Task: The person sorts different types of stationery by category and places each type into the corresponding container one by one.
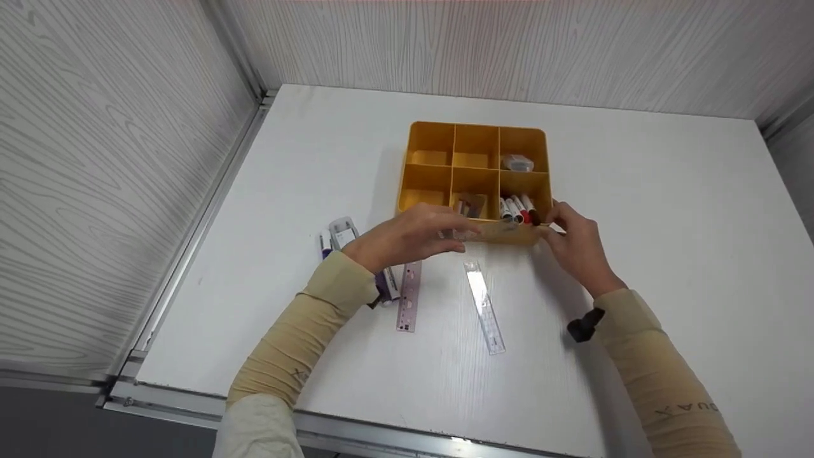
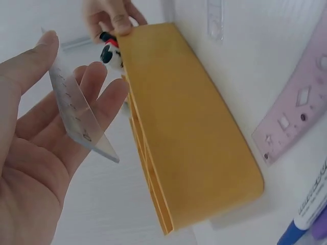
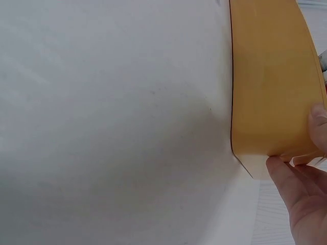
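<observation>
My left hand [image 1: 413, 235] pinches a clear plastic ruler [image 2: 76, 109] with printed marks, holding it over the front edge of a yellow divided box [image 2: 184, 132]. At the box's front right corner, my right hand [image 1: 575, 245] grips the wall, thumb on the front face and fingers along the side in the right wrist view. Several white markers [image 1: 518, 210] with dark and red caps lean in the front right compartment. Small flat pieces [image 1: 469, 205] lie in the front middle one. A clear, rounded item [image 1: 517, 163] sits in the back right one.
On the white table [image 1: 254, 305], a pink ruler [image 1: 409, 299] lies left of a second clear ruler [image 1: 484, 308], both in front of the box. Markers [image 1: 390, 284] and a whitish case [image 1: 344, 232] lie partly behind the left forearm. Wood-patterned panels [image 1: 509, 51] stand behind and beside the table.
</observation>
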Motion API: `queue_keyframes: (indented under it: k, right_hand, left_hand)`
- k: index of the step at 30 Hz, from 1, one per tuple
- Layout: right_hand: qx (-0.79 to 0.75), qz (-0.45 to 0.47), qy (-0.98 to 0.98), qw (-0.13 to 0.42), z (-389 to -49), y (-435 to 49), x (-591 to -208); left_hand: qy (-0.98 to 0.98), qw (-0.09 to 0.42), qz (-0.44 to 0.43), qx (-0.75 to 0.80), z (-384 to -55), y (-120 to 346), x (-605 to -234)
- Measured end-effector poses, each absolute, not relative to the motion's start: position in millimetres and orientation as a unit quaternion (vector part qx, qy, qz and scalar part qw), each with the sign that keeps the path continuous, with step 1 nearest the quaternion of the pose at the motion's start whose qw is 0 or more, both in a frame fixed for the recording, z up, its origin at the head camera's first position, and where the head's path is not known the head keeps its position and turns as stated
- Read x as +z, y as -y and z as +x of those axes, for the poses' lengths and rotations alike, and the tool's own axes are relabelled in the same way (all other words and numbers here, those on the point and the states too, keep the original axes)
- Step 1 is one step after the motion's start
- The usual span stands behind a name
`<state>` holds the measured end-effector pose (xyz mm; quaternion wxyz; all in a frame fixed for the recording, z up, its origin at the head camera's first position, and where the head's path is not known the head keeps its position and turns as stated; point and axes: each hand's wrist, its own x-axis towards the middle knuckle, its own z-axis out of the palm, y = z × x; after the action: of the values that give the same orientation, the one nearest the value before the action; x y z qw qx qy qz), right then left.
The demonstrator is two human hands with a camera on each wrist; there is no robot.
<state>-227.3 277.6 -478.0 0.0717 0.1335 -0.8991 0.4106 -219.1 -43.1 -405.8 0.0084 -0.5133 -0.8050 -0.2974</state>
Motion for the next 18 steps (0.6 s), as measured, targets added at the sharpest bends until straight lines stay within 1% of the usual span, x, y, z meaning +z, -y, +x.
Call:
queue_keyframes:
  k: [3, 6, 13, 18]
  right_hand:
    - [0.409, 0.134, 0.899, 0.074, -228, -277, -479]
    - [0.41, 0.135, 0.899, 0.074, -228, -276, -479]
    - [0.41, 0.121, 0.902, 0.061, -227, -274, -478]
    - [0.41, 0.121, 0.902, 0.062, -227, -274, -478]
  left_hand:
    - [0.822, 0.018, -0.478, -0.31, -222, 49, -403]
    - [0.853, 0.023, -0.418, -0.311, -226, 53, -402]
    - [0.915, 0.019, -0.275, -0.295, -233, 63, -406]
    - [0.931, 0.015, -0.212, -0.296, -240, 69, -407]
